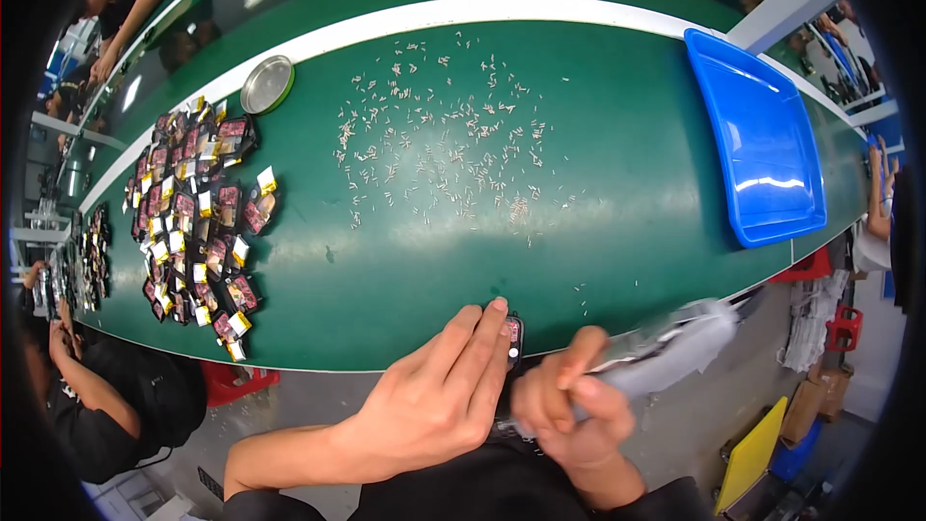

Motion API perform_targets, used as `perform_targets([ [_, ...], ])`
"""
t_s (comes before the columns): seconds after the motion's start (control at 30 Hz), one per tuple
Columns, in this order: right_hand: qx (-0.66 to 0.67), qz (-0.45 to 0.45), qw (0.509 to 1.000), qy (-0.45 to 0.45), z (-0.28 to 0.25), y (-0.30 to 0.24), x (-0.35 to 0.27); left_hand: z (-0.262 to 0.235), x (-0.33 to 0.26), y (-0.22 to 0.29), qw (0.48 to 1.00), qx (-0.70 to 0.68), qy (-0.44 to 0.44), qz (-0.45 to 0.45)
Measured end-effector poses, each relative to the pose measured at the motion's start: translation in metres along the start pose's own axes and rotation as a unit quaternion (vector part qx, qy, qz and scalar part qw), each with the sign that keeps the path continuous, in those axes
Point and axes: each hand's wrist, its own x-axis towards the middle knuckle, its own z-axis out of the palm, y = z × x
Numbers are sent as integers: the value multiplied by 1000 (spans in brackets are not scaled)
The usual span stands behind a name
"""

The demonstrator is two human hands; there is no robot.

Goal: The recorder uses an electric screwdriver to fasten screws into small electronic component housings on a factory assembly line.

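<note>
Close to the front edge of the green table, my left hand [434, 386] lies over a small black-cased device [515, 338] with a pinkish face. Its fingers are long and pressed together against the device's left side; the thumb is hidden. Just right of it, my right hand [574, 405] is raised with curled fingers, smeared by motion. From those fingers a long whitish, partly see-through thing [670, 352] reaches to the right, too blurred to name. Many tiny light metal pieces [463, 145], like screws or pins, are strewn over the table beyond my hands.
On the left lies a heap of similar black units [198, 222] with white and yellow pouches. A round metal tin [267, 85] stands behind it. A blue tray [772, 150] is at the right. Co-workers sit at left; a red stool [236, 381] shows below the table.
</note>
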Motion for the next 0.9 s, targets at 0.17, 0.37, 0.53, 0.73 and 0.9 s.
perform_targets([
  [0.17,-103,-105,984,-99,12,-61,18,1,-3,3,1000,2,-10,7],
  [0.37,-183,-192,957,-120,21,-67,45,9,-6,8,999,42,18,2],
  [0.53,-201,-176,957,-115,14,-60,59,9,-6,5,999,37,25,-3],
  [0.73,-203,-165,959,-108,13,-55,61,9,-7,0,998,61,13,22],
  [0.9,-226,-172,951,-120,17,-55,60,10,-5,1,999,34,32,10],
])
